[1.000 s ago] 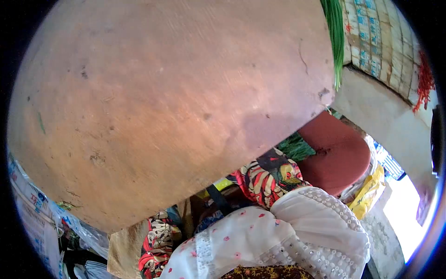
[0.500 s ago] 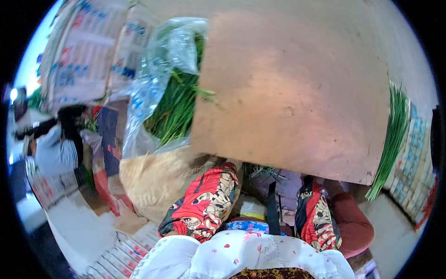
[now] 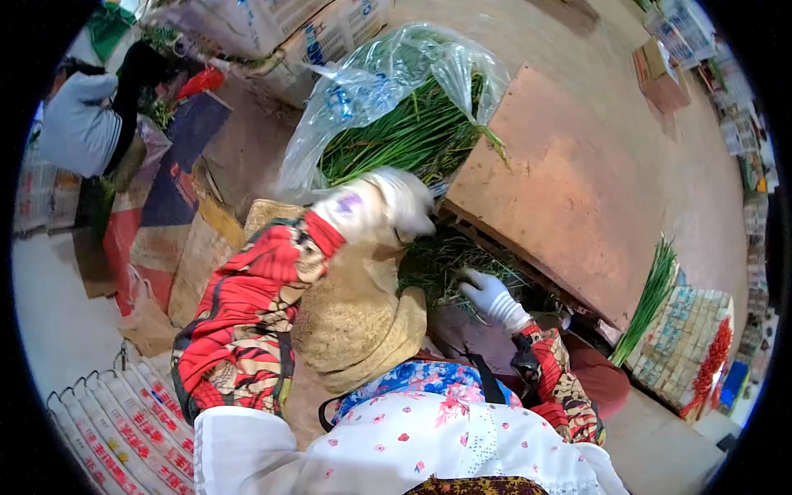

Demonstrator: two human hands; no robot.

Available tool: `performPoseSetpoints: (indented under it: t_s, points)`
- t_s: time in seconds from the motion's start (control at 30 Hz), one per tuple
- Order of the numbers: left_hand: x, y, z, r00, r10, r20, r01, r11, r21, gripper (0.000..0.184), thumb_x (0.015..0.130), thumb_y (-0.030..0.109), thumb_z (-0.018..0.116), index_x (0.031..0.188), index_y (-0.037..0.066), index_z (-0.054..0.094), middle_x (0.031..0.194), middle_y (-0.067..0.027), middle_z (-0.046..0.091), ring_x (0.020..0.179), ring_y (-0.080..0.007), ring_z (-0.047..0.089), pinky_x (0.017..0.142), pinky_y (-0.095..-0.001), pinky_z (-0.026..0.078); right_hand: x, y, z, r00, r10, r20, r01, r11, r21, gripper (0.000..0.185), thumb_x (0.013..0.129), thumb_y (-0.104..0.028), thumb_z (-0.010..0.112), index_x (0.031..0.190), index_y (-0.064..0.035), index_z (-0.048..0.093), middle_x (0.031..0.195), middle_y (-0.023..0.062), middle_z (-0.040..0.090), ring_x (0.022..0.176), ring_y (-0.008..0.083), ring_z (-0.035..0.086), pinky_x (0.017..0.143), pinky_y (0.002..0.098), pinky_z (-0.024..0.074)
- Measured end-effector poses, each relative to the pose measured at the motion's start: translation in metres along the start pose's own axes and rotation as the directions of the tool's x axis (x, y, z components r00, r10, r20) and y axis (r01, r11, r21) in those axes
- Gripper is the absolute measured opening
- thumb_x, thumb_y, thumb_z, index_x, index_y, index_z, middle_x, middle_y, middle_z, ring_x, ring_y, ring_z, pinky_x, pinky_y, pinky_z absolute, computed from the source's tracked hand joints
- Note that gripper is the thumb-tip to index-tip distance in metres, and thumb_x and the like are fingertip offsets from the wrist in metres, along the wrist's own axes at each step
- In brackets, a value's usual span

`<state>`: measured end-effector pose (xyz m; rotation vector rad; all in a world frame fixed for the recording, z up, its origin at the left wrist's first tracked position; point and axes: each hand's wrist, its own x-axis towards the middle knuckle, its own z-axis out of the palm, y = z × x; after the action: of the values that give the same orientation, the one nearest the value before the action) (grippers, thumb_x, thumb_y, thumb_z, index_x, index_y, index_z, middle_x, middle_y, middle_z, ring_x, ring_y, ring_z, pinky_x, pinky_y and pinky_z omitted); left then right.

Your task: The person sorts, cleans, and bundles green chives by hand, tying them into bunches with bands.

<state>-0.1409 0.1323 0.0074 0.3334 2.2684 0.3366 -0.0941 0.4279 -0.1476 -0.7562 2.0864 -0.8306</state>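
My left hand, in a white glove, is smeared by motion beside the near edge of a clear plastic bag. Long green stalks, thin like chives, fill that bag. I cannot make out whether the left fingers hold anything. In a white knitted glove, my right hand hovers at a heap of loose green trimmings, its fingers loosely apart and nothing visible in them. A tan padded cloth covers my left leg. The brown board slants just beyond both hands.
A bundle of green stalks lies along the board's right side, beside a block of small packs with red strips. A cardboard box stands farther back. At left another person is bent over; bound stacks lie at lower left.
My view has shifted, putting the board farther right. Both hands, hidden at the board's near edge before, now show; the left arm has swung out toward the bag.
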Motion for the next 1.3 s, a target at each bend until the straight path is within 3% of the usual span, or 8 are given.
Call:
performPoseSetpoints:
  t_s: [0.2, 0.33, 0.6, 0.67, 0.97, 1.1, 1.27, 1.3]
  points:
    - [-0.004, -0.13, 0.1, 0.94, -0.341, -0.022, 0.336, 0.913, 0.232, 0.028, 0.075, 0.026, 0.066, 0.095, 0.007, 0.071, 0.095, -0.0129, 0.069, 0.083, -0.0263, 0.067, 0.073, -0.0384, 0.053, 0.097, -0.16, -0.05, 0.852, -0.523, -0.031, 0.502, 0.831, -0.239, 0.028, 0.085, -0.017, 0.056, 0.111, -0.0046, 0.059, 0.099, 0.0179, 0.064, 0.091, 0.0328, 0.063, 0.08, 0.036, 0.051]
    - [0.005, -0.156, 0.144, 0.973, -0.209, -0.094, 0.218, 0.971, 0.1, 0.021, 0.076, 0.017, 0.06, 0.088, 0.003, 0.071, 0.087, -0.0195, 0.067, 0.081, -0.0351, 0.066, 0.07, -0.0405, 0.053, 0.192, -0.197, -0.071, 0.951, -0.225, 0.214, 0.311, 0.682, -0.662, 0.033, 0.08, -0.024, 0.054, 0.109, -0.0103, 0.059, 0.099, 0.0172, 0.064, 0.091, 0.0356, 0.062, 0.077, 0.0454, 0.0498]
    - [-0.075, -0.095, 0.081, 0.935, -0.217, -0.28, 0.219, 0.975, -0.026, 0.034, 0.082, 0.041, 0.06, 0.076, 0.009, 0.072, 0.076, -0.0139, 0.068, 0.074, -0.0297, 0.067, 0.067, -0.0388, 0.052, 0.325, -0.177, -0.002, 0.937, -0.062, 0.343, 0.313, 0.582, -0.75, 0.037, 0.084, -0.03, 0.053, 0.116, -0.0127, 0.056, 0.111, 0.0165, 0.06, 0.103, 0.0342, 0.057, 0.087, 0.0443, 0.0465]
    - [-0.082, -0.1, 0.073, 0.916, -0.263, -0.303, 0.239, 0.964, -0.114, 0.041, 0.081, 0.046, 0.06, 0.075, 0.007, 0.071, 0.076, -0.0144, 0.068, 0.075, -0.0295, 0.066, 0.067, -0.0393, 0.051, 0.344, -0.169, 0.011, 0.919, -0.241, 0.312, 0.395, 0.553, -0.734, 0.036, 0.085, -0.033, 0.051, 0.114, -0.0133, 0.057, 0.111, 0.0159, 0.06, 0.105, 0.033, 0.056, 0.088, 0.0452, 0.0449]
    - [-0.106, -0.085, 0.077, 0.808, -0.074, -0.585, 0.076, 0.997, -0.022, 0.015, 0.073, 0.015, 0.06, 0.078, 0.007, 0.071, 0.072, -0.0117, 0.066, 0.071, -0.0282, 0.065, 0.062, -0.0401, 0.048, 0.313, -0.17, 0.002, 0.791, -0.055, 0.609, 0.57, 0.425, -0.703, 0.068, 0.077, -0.062, 0.056, 0.121, -0.0097, 0.054, 0.108, 0.0158, 0.058, 0.104, 0.0318, 0.056, 0.092, 0.043, 0.0403]
    - [-0.103, -0.085, 0.076, 0.83, -0.037, -0.557, 0.018, 0.999, -0.04, 0.015, 0.072, 0.014, 0.06, 0.078, 0.007, 0.071, 0.07, -0.0115, 0.065, 0.07, -0.029, 0.065, 0.06, -0.0404, 0.048, 0.296, -0.158, 0.002, 0.706, 0.131, 0.696, 0.602, 0.406, -0.687, 0.065, 0.067, -0.054, 0.068, 0.113, -0.0091, 0.06, 0.11, 0.0159, 0.057, 0.103, 0.0333, 0.056, 0.082, 0.04, 0.047]
    - [-0.09, -0.088, 0.083, 0.923, -0.072, -0.379, 0.04, 0.995, -0.091, 0.015, 0.071, 0.013, 0.06, 0.079, 0.005, 0.07, 0.073, -0.0127, 0.065, 0.071, -0.0288, 0.064, 0.061, -0.0399, 0.047, 0.298, -0.155, -0.001, 0.631, -0.06, 0.774, 0.75, 0.305, -0.587, 0.06, 0.065, -0.046, 0.069, 0.112, -0.0093, 0.061, 0.111, 0.0143, 0.057, 0.106, 0.0315, 0.054, 0.087, 0.0412, 0.046]
    - [-0.09, -0.088, 0.084, 0.923, -0.072, -0.378, 0.039, 0.995, -0.093, 0.015, 0.071, 0.013, 0.06, 0.079, 0.005, 0.07, 0.073, -0.0127, 0.065, 0.071, -0.0288, 0.064, 0.061, -0.0399, 0.047, 0.304, -0.153, 0.01, 0.619, 0.158, 0.769, 0.676, 0.391, -0.624, 0.061, 0.064, -0.04, 0.071, 0.115, -0.0093, 0.058, 0.113, 0.0143, 0.057, 0.104, 0.0311, 0.056, 0.086, 0.0406, 0.0472]
